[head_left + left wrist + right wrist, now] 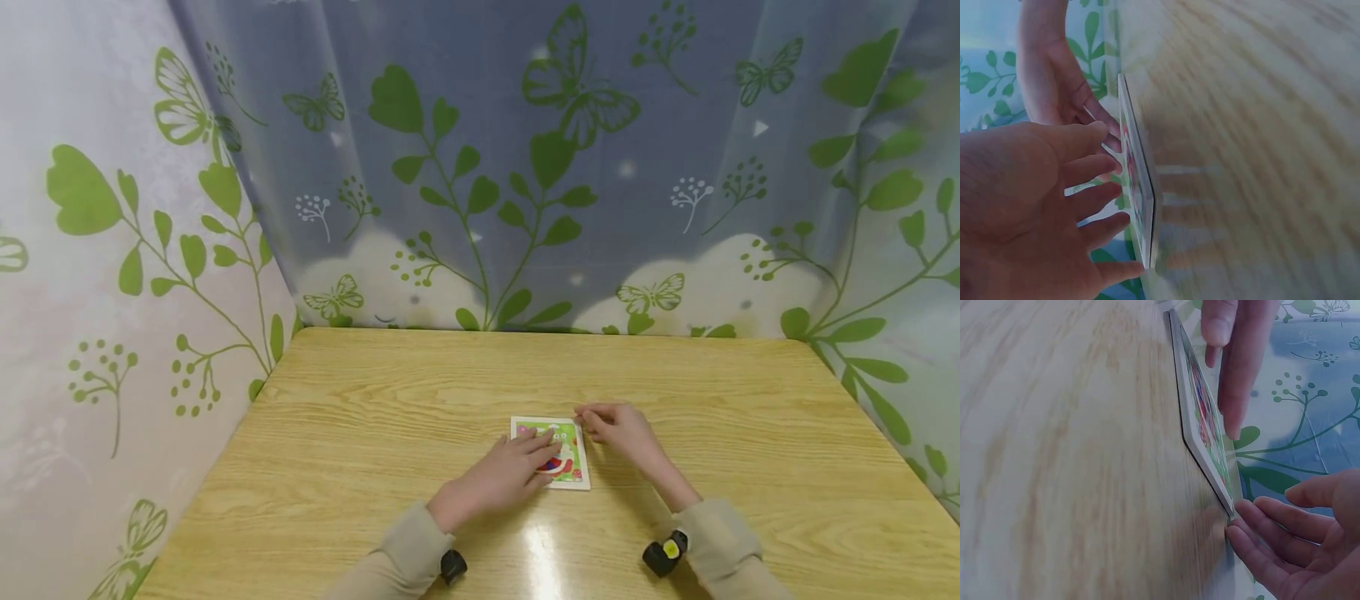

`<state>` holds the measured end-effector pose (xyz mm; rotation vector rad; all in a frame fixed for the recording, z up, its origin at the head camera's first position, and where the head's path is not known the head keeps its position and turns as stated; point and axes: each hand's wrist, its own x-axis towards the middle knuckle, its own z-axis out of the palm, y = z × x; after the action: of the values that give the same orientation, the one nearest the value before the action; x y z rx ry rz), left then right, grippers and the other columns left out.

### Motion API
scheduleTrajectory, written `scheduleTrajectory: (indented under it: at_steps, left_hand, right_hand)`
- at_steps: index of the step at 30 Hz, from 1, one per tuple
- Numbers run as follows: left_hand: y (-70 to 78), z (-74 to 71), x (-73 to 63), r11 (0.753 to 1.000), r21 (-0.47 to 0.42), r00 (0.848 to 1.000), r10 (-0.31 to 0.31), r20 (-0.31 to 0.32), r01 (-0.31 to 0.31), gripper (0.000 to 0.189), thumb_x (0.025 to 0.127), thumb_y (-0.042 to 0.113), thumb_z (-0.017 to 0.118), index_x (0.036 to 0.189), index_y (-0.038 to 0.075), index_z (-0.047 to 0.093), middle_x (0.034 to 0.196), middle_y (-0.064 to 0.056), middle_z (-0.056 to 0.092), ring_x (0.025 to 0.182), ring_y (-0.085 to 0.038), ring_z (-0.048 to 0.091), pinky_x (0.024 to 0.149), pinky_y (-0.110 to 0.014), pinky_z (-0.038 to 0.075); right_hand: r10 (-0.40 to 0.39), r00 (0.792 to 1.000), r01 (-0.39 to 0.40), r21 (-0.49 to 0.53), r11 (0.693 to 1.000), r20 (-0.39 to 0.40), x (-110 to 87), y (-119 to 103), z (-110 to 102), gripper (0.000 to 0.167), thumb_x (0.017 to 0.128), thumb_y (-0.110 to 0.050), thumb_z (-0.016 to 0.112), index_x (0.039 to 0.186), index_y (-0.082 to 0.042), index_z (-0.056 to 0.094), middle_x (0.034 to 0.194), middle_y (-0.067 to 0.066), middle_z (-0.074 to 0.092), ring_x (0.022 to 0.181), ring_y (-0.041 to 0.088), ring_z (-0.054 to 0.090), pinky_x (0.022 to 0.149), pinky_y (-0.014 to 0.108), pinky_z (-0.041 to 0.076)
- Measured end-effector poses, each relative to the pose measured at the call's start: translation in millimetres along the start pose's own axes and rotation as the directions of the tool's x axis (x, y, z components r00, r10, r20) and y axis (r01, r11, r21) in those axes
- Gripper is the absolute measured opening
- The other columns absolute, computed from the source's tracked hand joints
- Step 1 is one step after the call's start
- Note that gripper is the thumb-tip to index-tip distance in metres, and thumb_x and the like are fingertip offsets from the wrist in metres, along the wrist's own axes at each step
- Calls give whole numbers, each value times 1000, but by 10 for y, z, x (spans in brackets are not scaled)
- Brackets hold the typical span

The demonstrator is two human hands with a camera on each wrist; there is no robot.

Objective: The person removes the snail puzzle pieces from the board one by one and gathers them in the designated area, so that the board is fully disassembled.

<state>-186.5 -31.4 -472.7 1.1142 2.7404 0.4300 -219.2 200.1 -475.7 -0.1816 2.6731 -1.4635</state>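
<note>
A small square picture board (pixel 572 475) with a white frame and a bright cartoon on green lies on the table. My left hand (pixel 504 473) reaches over it from the left, fingers spread across the picture. In the left wrist view, the fingertips of the left hand (pixel 1035 206) are right at the board's face. At the board's far right corner is my right hand (pixel 621 429), its fingers slightly bent. The right wrist view puts the fingertips of that right hand (pixel 1291 537) at the corner of the board (pixel 1207 459), thumb held apart from them.
The wooden table (pixel 360 400) extends around the board on all sides. Behind it hangs a blue curtain (pixel 480 125) with green leaves and butterflies, and similar patterned cloth (pixel 112 292) covers the left side. Black wrist cameras (pixel 660 557) sit at both cuffs.
</note>
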Motion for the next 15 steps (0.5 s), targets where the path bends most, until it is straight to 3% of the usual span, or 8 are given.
scheduleTrajectory:
  at_steps: [15]
  left_hand:
    - [59,28,-17,983,179,998,-41,42,32,56,105,38,54,157,21,41,164,2,34,151,-20,31,116,-62,32]
  right_hand:
    - [-28,1000,27,-109,994,-2,-57,-71,21,31,105,-17,55,124,3,70,113,16,75,102,28,72,79,30,60]
